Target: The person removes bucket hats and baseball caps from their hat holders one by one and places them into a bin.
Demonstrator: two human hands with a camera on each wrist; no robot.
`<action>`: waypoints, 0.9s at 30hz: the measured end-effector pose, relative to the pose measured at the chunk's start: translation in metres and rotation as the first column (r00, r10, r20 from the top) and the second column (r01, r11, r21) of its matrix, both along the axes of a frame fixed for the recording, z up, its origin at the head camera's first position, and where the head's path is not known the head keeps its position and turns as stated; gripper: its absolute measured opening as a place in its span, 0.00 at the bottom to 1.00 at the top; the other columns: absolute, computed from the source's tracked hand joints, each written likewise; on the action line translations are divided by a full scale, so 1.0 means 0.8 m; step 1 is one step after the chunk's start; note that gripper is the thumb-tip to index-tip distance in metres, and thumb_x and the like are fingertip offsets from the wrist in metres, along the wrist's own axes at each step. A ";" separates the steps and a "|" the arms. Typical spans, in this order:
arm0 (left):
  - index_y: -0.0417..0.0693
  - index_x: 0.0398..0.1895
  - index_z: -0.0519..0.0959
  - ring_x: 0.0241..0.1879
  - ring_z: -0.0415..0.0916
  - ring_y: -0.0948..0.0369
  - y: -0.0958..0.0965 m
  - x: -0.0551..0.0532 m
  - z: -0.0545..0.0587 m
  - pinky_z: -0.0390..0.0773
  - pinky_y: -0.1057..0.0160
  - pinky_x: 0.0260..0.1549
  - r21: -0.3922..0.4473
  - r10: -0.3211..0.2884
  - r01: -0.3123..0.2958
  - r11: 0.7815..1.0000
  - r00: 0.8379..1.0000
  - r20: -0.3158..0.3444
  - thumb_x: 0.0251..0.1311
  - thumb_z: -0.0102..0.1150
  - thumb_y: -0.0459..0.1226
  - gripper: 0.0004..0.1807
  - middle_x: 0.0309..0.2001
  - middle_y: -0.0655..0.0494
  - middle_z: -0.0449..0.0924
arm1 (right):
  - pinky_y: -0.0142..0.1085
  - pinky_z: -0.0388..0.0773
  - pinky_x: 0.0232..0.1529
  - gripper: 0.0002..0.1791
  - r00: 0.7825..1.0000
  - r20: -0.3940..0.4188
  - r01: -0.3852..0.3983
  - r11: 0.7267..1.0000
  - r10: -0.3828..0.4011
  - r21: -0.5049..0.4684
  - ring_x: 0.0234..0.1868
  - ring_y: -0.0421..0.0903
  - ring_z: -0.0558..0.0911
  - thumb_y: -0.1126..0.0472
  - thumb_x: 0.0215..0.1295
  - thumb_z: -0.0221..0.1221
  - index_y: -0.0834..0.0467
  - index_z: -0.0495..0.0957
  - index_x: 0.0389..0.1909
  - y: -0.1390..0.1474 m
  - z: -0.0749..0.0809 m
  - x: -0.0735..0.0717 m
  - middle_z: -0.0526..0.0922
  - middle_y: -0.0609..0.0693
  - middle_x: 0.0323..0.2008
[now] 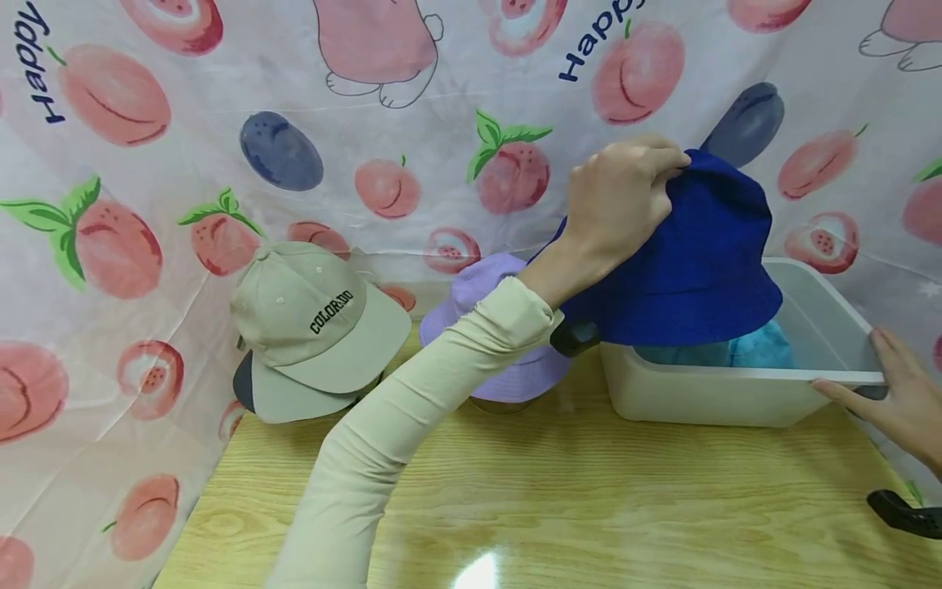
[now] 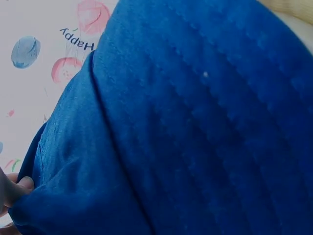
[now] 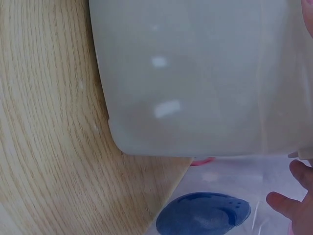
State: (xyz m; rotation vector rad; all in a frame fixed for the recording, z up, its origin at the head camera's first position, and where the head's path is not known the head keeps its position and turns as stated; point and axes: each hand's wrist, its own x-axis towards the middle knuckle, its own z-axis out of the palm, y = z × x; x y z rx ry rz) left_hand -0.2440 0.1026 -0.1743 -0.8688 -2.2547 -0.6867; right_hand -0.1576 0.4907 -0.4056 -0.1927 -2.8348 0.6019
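Observation:
My left hand (image 1: 618,200) pinches the top of a dark blue bucket hat (image 1: 684,262) and holds it up, brim down, over the left part of a white plastic bin (image 1: 706,401). In the left wrist view, the stitched brim of the blue bucket hat (image 2: 210,117) fills most of the picture, with the thumb at its crown. My right hand (image 1: 901,393) grips the bin's front right corner, thumb on the front rim and fingers along the right side. Inside the bin lies light blue fabric (image 1: 761,348), partly hidden behind the hat.
Left on the wooden table (image 1: 552,507) sits a beige cap (image 1: 302,319) marked COLORADO, over another cap (image 1: 287,397). A lavender bucket hat (image 1: 515,380) stands in the middle, partly behind my left arm. A fruit-print cloth (image 1: 412,74) hangs behind the table.

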 end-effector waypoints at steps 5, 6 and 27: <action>0.59 0.44 0.86 0.45 0.77 0.70 0.008 -0.002 -0.006 0.74 0.72 0.33 0.014 0.001 -0.001 1.000 1.000 0.000 0.66 0.49 0.37 0.14 0.43 0.70 0.82 | 0.68 0.41 0.59 0.57 1.000 0.014 -0.007 1.000 0.007 0.017 0.68 0.73 0.38 0.41 0.61 0.56 0.65 0.27 0.71 -0.017 0.017 0.008 0.29 0.69 0.71; 0.59 0.43 0.86 0.45 0.77 0.70 0.010 -0.002 -0.007 0.74 0.72 0.33 0.017 0.006 -0.006 1.000 1.000 0.001 0.66 0.49 0.37 0.14 0.43 0.70 0.82 | 0.68 0.41 0.59 0.57 1.000 0.016 -0.007 1.000 0.006 0.019 0.68 0.73 0.38 0.41 0.61 0.56 0.66 0.27 0.71 -0.018 0.018 0.009 0.28 0.69 0.71; 0.58 0.43 0.86 0.44 0.77 0.73 0.057 -0.014 -0.035 0.71 0.78 0.32 0.127 0.032 -0.033 0.991 0.999 0.013 0.64 0.52 0.36 0.14 0.44 0.69 0.83 | 0.66 0.36 0.61 0.59 0.999 0.034 -0.023 1.000 0.023 0.006 0.69 0.70 0.33 0.43 0.60 0.58 0.67 0.27 0.70 -0.016 0.020 0.007 0.27 0.69 0.71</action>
